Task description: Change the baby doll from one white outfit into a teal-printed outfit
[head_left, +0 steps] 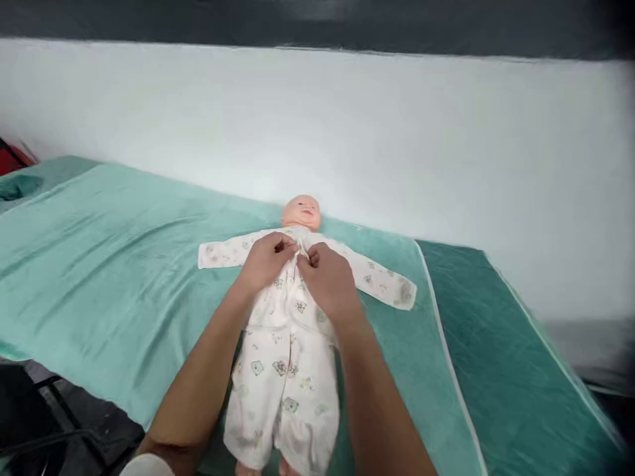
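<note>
A baby doll lies on its back, dressed in a white printed top and matching trousers. Its long sleeves spread out to both sides, and its feet show at the bottom edge. My left hand pinches the top's front opening just below the doll's neck. Facing it, my right hand pinches the other side of the same opening. The fingertips of both hands nearly meet at the chest. Any fastener between them is too small to make out.
A light green blanket lies beneath the doll, over a darker green cover on the right. Behind it stands a white wall. At lower left, a dark metal frame shows beside the bed edge. Something red is at far left.
</note>
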Motion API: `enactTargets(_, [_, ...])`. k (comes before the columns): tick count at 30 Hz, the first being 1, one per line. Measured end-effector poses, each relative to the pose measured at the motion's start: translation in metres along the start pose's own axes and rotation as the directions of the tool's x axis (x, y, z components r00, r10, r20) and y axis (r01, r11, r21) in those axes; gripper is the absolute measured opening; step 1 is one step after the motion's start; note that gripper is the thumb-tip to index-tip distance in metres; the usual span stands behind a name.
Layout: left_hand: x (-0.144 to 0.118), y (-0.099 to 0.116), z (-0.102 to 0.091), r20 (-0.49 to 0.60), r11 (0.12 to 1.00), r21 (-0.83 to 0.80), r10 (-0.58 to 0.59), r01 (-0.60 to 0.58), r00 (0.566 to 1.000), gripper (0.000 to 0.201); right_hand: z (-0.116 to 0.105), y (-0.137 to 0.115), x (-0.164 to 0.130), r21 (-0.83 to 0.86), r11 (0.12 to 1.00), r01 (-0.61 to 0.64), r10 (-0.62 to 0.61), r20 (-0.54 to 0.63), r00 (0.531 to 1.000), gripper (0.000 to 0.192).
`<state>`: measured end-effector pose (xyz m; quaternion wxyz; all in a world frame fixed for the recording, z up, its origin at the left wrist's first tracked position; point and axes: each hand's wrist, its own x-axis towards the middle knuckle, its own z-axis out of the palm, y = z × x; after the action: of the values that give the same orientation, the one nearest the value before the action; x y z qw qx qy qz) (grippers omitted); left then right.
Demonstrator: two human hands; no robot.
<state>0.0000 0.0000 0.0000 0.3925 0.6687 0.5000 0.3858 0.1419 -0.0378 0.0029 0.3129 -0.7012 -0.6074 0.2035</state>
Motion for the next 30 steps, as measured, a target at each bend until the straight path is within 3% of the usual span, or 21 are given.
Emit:
enactTargets(4, [-0.005, 0.000, -0.007, 0.094, 0.998, -0.042, 0.049, -0.045, 0.994, 0.017, 0.006, 0.009, 0.004, 0.179, 0.984, -0.011, 0.022, -0.061, 0.998, 0.018])
enactTargets(7, [-0.007, 0.002, -0.008, 0.109, 0.997, -0.013, 0.075, -0.074, 0.991, 0.015, 0.008, 0.019, 0.006, 0.435, 0.900, -0.003, 0.039, -0.073, 0.997, 0.021])
enactTargets(11, [-0.007, 0.003, -0.002, 0.071, 0.998, -0.011, 0.061, -0.060, 0.996, 0.017, 0.011, 0.030, 0.008, 0.654, 0.756, -0.005, 0.030, -0.027, 0.999, 0.025])
enactTargets(17, [-0.009, 0.009, 0.009, -0.011, 0.992, -0.120, 0.044, -0.045, 0.999, 0.019, 0.013, 0.035, 0.009, 0.802, 0.597, -0.007, -0.016, 0.021, 1.000, 0.027])
enactTargets(24, [-0.009, 0.007, 0.010, -0.040, 0.989, -0.149, 0.007, -0.013, 0.999, 0.014, 0.007, 0.029, 0.004, 0.743, 0.670, -0.010, -0.050, 0.058, 0.997, 0.029])
enactTargets(30, [-0.007, 0.001, 0.009, -0.029, 0.983, -0.180, 0.033, -0.037, 0.999, 0.010, 0.004, 0.015, -0.002, 0.528, 0.850, -0.004, -0.034, 0.063, 0.997, 0.024])
